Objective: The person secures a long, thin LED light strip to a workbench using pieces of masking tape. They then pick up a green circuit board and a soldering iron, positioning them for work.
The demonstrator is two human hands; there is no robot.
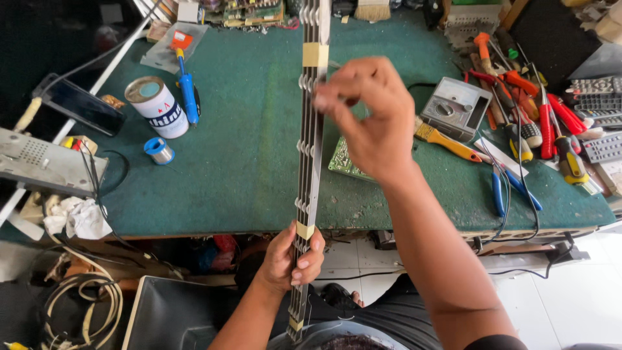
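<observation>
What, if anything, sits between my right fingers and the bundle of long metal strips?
Nothing visible. The right hand already pinches at the strip bundle near its upper tape band; the left hand grips it lower down.

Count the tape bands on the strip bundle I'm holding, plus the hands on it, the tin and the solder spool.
Tape bands: 3, top, at the left hand, bottom
Hands on the strip bundle: 2, left hand, right hand
Tin: 1
Solder spool: 1
Total: 7
</observation>
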